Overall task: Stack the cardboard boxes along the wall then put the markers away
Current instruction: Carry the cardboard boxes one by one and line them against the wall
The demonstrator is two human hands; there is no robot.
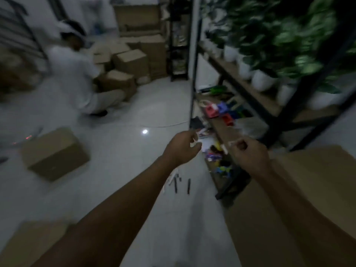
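Note:
The view is blurred. My left hand [183,148] reaches out over the floor, its fingers curled round a small white marker [195,142]. Beside it my right hand [249,152] is curled too and pinches another white marker [225,149] near the low shelf [221,128]. Several more markers [178,183], dark and white, lie on the white floor just below my hands. One cardboard box [54,154] sits on the floor at the left, another [28,243] at the bottom left, and a large one [316,189] under my right arm. A pile of boxes [127,64] stands against the far wall.
A person in white [77,78] crouches by the far boxes. The black rack on the right holds potted plants [264,79] on its upper shelf and colourful small items [217,110] below. A thin cable [165,125] crosses the floor.

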